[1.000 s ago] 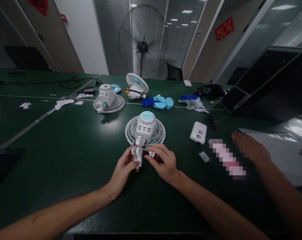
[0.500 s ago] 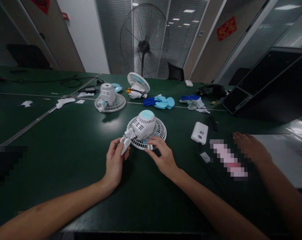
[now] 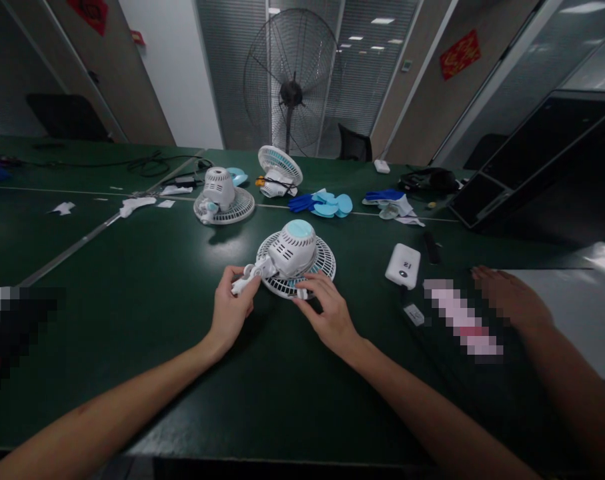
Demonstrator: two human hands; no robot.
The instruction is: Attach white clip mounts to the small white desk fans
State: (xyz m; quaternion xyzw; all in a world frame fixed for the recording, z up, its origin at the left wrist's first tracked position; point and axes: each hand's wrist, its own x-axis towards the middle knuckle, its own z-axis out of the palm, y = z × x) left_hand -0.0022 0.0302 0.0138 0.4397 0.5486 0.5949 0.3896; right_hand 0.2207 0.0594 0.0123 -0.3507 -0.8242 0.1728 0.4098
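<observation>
**Small fan [image 3: 293,250] face down at centre, neck aimed lower left**

Nearest, left of centre, the left hand [image 3: 231,308] has thumb and fingers closed on a white bracket [image 3: 243,283]. The bracket's long axis slants from lower left to upper right, roughly in line with the fan's neck, its upper end against the neck's tip; whether the two are joined cannot be told.

Just right, the right hand [image 3: 331,311] pinches a small white fitting [image 3: 302,293] between thumb and fingers, over the near edge of the fan's grille [image 3: 325,260]. The fan rests on that grille on the green table [image 3: 147,393], motor housing up, its pale blue cap tilted slightly.

At right, another person's hand [image 3: 515,303] lies by a white sheet [image 3: 577,313]; nearer the centre sits a white power bank [image 3: 403,265].

Farther back, upper left of the fan, is a second face-down fan [image 3: 219,190]; blue blades [image 3: 332,204] lie at upper centre, below and right of a tilted third fan [image 3: 281,170].
</observation>
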